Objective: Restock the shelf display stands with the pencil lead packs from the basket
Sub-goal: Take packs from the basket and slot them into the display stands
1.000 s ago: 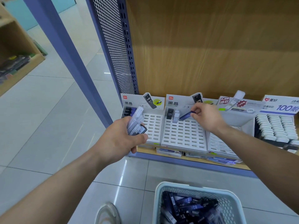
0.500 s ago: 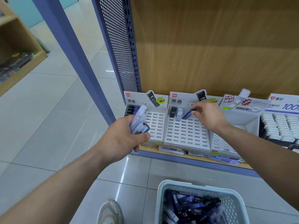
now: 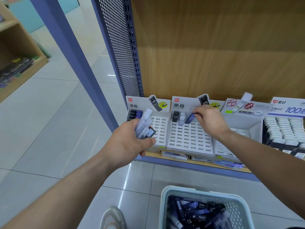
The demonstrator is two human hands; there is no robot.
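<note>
My left hand grips a bundle of pencil lead packs in front of the left display stand. My right hand pinches a blue lead pack and sets it into the top row of the middle display stand, beside a black pack and a white pack standing there. A pale blue basket on the floor below holds several dark lead packs.
Further display stands with white packs stand to the right on the low wooden shelf. A perforated blue upright borders the shelf at left. My shoe is beside the basket. Another shelf unit stands far left.
The right hand has lowered the blue pack to the middle stand's top row, beside the white pack. The left hand keeps its bundle.
</note>
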